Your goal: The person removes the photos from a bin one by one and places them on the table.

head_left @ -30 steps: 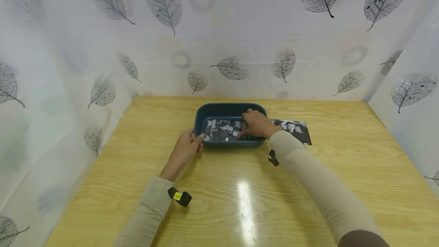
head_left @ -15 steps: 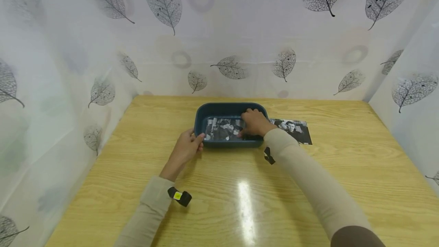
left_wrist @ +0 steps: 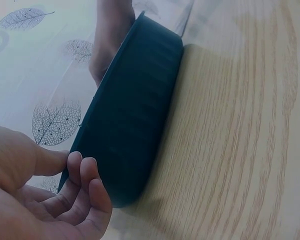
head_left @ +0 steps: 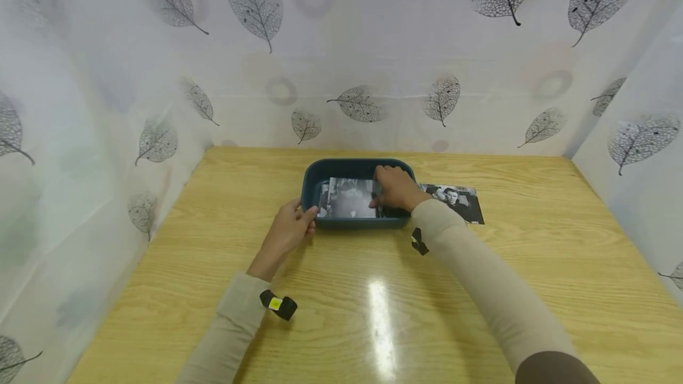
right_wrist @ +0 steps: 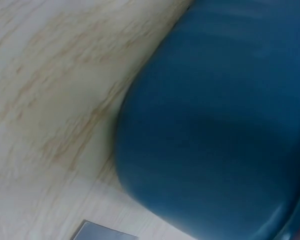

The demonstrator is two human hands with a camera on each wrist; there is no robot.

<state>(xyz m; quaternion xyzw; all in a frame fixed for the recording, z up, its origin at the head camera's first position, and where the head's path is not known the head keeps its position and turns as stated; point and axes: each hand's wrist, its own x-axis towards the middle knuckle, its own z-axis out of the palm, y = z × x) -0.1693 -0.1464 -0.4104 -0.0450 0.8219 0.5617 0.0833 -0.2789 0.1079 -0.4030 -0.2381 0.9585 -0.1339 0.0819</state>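
A dark blue-green rectangular tub (head_left: 363,224) stands on the table near its far side. My left hand (head_left: 288,231) grips the tub's left front corner; in the left wrist view its thumb and fingers (left_wrist: 92,195) pinch the rim. My right hand (head_left: 396,189) reaches into the tub's right end and pinches the right edge of a black-and-white photo (head_left: 350,199). That photo looks raised and catches glare. Beneath it, part of another photo (head_left: 323,199) shows at the left. The right fingertips are partly hidden, and the right wrist view shows only the tub's outer wall (right_wrist: 205,115).
Another black-and-white photo (head_left: 463,205) lies on the wooden table (head_left: 341,313) right of the tub, partly covered by the right wrist. A leaf-patterned cloth (head_left: 373,34) hangs behind and at both sides.
The photo in the right hand has lifted and tilted, now shiny with glare over the one below. The left hand and tub have stayed in place.
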